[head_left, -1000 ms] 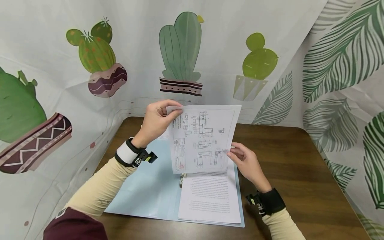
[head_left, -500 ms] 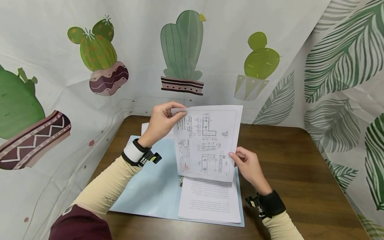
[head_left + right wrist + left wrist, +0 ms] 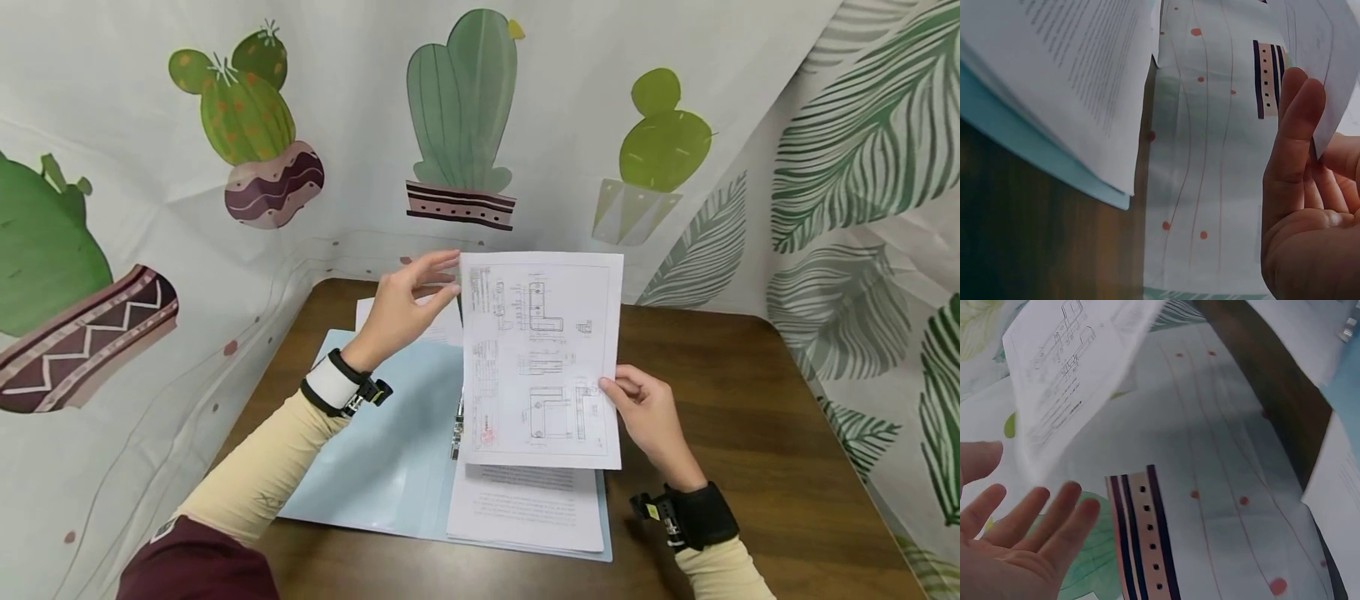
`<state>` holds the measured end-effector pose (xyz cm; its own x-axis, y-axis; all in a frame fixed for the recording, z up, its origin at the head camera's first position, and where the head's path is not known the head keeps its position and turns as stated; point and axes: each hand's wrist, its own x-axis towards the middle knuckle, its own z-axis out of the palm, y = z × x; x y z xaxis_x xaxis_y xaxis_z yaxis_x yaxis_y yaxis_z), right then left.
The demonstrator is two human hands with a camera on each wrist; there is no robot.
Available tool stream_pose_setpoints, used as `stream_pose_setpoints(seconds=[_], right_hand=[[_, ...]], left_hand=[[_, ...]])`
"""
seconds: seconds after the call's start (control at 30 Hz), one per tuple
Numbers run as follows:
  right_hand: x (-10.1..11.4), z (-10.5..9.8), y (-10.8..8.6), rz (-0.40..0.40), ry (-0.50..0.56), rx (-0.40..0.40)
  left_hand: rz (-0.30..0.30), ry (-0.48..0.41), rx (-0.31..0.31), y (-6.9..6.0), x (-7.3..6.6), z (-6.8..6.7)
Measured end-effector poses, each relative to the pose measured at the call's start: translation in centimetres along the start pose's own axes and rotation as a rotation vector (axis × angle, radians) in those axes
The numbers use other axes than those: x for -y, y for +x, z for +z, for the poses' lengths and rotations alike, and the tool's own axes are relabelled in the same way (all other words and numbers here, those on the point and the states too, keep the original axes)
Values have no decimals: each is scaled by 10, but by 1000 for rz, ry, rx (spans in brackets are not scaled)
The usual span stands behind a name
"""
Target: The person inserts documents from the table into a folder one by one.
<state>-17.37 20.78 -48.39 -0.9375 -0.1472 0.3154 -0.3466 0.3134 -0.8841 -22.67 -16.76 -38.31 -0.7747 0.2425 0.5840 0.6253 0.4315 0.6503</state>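
Note:
A printed sheet [image 3: 540,358] with line drawings of L-shaped parts and a red stamp stands raised in the head view. My right hand [image 3: 648,417] pinches its right edge between thumb and fingers. My left hand [image 3: 405,310] is beside its upper left edge, fingers extended; in the left wrist view a gap separates these fingers [image 3: 1038,500] from the paper. Under the sheet lies an open light-blue folder [image 3: 375,450]. Its right side bears a stack of text pages [image 3: 525,525], partly covered by the sheet. Part of a metal binder clip [image 3: 457,429] shows at the spine.
Another white paper [image 3: 365,312] lies beyond the folder's far left edge, partly behind my left hand. The brown wooden table [image 3: 735,433] extends to the right. A white curtain [image 3: 360,125] with printed cacti and leaves hangs behind and beside the table.
My left hand has let go of the sheet's upper left corner. The sheet has moved right with my right hand and turned flatter towards the camera, uncovering more of the clip.

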Motion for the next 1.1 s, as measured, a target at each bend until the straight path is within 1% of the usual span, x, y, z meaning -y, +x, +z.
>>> stream_pose_setpoints(seconds=[0.07,0.13,0.27,0.33,0.4,0.57,0.67,0.73,0.8,0.9,0.97,1.1], right_hand=[[-3,-3,-3,32,-4,-2],[-5,-6,-6,74,-16,-2],[-8,-9,-11,182,-38,-6],[-9,-10,-13,237,-46,-3],[-9,-10,-15,288,-52,9],[-11,-8,-20,382,-47,51],[-13,-6,-23,424,-41,70],[-15,-5,-25,443,-28,87],[-17,-3,-26,457,-15,107],[-19,0,-29,475,-17,129],[-20,2,-31,487,-25,136],[-21,5,-35,513,-23,141]], left_hand=[[13,51,32,-8,3,0],[21,116,84,-16,7,1],[23,228,230,-35,15,6],[16,268,295,-45,20,9],[-9,297,350,-55,25,12],[-108,274,453,-82,34,19],[-147,262,490,-97,39,24],[-163,264,503,-105,41,27],[-175,276,518,-114,44,31],[-219,301,545,-125,47,35],[-252,319,561,-132,47,38],[-308,351,571,-142,46,41]])
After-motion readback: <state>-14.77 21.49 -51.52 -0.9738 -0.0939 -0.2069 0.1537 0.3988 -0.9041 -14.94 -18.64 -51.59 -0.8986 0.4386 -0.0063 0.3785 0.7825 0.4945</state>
